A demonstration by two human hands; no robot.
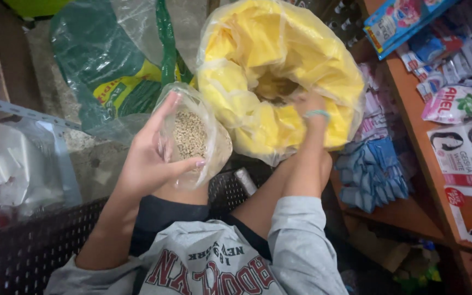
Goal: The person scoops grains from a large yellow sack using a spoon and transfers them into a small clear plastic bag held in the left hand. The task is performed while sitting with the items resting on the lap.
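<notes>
Between left hand (148, 158) fingers: clear bag (195, 136) gripped; right hand (307, 104) in yellow sack (247, 60), fingers hidden.

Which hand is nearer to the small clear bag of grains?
Left. The left hand holds the small clear bag of grains, while the right hand reaches into the big yellow sack beside it.

Left hand (148, 158) holds small clear bag (195, 134) (pale grains inside) — right hand (308, 104) reaches into big yellow sack (279, 54).
</notes>
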